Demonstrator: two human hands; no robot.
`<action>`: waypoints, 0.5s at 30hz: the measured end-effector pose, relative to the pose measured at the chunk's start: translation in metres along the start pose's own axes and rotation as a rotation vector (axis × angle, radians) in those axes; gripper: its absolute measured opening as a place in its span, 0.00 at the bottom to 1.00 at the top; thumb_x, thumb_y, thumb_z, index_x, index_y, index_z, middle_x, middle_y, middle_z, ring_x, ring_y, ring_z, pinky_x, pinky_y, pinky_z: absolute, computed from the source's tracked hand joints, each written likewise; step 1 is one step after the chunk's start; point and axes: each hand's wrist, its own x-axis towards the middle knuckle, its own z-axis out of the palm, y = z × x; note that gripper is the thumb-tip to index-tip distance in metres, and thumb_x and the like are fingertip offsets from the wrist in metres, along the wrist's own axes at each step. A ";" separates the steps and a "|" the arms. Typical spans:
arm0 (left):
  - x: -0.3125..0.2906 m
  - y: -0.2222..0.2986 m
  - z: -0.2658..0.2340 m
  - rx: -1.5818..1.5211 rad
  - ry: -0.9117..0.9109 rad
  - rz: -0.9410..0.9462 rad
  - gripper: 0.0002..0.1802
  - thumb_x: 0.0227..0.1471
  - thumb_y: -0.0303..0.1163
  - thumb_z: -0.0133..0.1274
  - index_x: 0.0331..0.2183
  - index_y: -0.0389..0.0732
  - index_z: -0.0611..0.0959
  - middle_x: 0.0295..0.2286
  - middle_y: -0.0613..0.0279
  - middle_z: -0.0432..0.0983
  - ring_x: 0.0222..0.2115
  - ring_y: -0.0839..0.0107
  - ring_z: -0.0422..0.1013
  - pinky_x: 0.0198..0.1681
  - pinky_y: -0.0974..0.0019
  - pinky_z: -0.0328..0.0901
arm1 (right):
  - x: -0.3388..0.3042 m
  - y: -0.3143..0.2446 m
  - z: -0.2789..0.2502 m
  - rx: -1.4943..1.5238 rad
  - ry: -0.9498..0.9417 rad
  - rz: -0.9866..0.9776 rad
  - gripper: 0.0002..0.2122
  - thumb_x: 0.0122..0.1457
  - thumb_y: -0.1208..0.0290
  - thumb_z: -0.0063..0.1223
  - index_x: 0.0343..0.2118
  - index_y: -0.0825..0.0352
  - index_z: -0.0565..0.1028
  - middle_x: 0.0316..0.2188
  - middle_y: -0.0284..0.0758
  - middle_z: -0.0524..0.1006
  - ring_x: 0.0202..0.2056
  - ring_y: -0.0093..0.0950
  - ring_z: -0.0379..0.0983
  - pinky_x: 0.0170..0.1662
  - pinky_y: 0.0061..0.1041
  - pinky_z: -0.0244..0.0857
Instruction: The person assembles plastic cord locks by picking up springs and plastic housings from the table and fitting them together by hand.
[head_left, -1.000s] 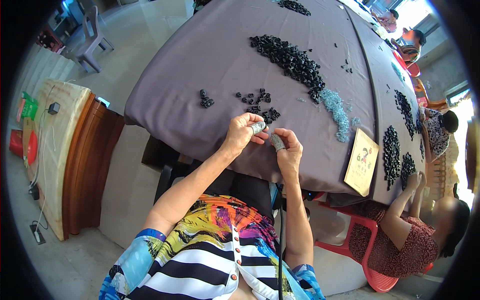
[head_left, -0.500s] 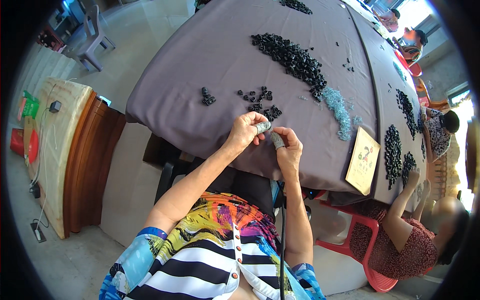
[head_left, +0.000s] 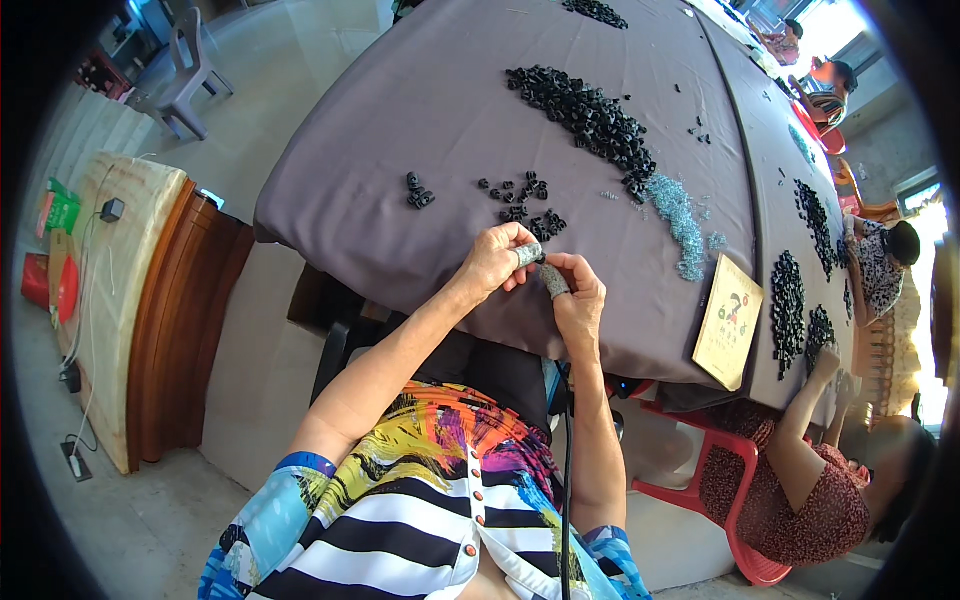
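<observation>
My left hand is closed in a pinch around a small black plastic piece, above the near edge of the cloth-covered table. Right beside it, my right hand has its thumb and finger pinched together at the same piece; whether a tiny part sits between them is too small to tell. Grey wrapping covers a finger of the left hand and the thumb of the right. Just beyond my hands lies a loose group of black pieces. Farther off are a large pile of black pieces and a heap of small, shiny, spring-like parts.
A tan booklet lies to the right on the purple-grey tablecloth. Across a seam, a co-worker's hand reaches toward more black piles. A red chair stands at lower right, a wooden cabinet at left.
My right fingertips have come closer to the left ones, meeting at the black piece. The co-worker's hands at the right have shifted slightly. The whole view has moved very little.
</observation>
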 end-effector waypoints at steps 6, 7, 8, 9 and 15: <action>0.002 0.001 -0.009 -0.012 -0.122 -0.046 0.02 0.52 0.25 0.47 0.29 0.37 0.73 0.18 0.65 0.70 0.13 0.84 0.63 0.11 0.81 0.57 | 0.002 0.003 0.000 0.029 -0.034 0.035 0.09 0.48 0.86 0.51 0.34 0.70 0.73 0.27 0.28 0.75 0.31 0.16 0.70 0.37 0.15 0.63; 0.002 0.001 -0.010 -0.013 -0.121 -0.044 0.02 0.52 0.25 0.47 0.29 0.37 0.73 0.18 0.65 0.70 0.13 0.84 0.63 0.11 0.81 0.57 | 0.003 0.002 0.000 0.063 -0.055 0.052 0.09 0.48 0.85 0.52 0.33 0.70 0.73 0.27 0.29 0.75 0.30 0.16 0.70 0.36 0.15 0.64; 0.002 0.001 -0.010 -0.031 -0.157 -0.043 0.02 0.52 0.25 0.47 0.30 0.37 0.73 0.17 0.66 0.69 0.13 0.84 0.63 0.11 0.81 0.56 | 0.005 0.000 -0.001 0.062 -0.056 0.050 0.09 0.48 0.85 0.52 0.33 0.70 0.73 0.27 0.29 0.75 0.30 0.16 0.70 0.36 0.15 0.64; 0.002 0.001 -0.011 -0.050 -0.193 -0.041 0.02 0.52 0.26 0.46 0.30 0.38 0.73 0.17 0.66 0.69 0.13 0.84 0.63 0.11 0.81 0.56 | 0.008 -0.002 -0.003 0.054 -0.095 0.087 0.08 0.48 0.84 0.53 0.33 0.70 0.73 0.26 0.28 0.75 0.30 0.15 0.70 0.35 0.14 0.64; 0.003 -0.005 -0.021 -0.233 -0.292 -0.039 0.03 0.53 0.26 0.45 0.30 0.39 0.73 0.17 0.68 0.67 0.12 0.83 0.61 0.11 0.81 0.53 | 0.015 -0.013 0.005 0.056 -0.147 0.135 0.08 0.48 0.81 0.56 0.32 0.70 0.73 0.25 0.28 0.75 0.27 0.15 0.70 0.33 0.14 0.64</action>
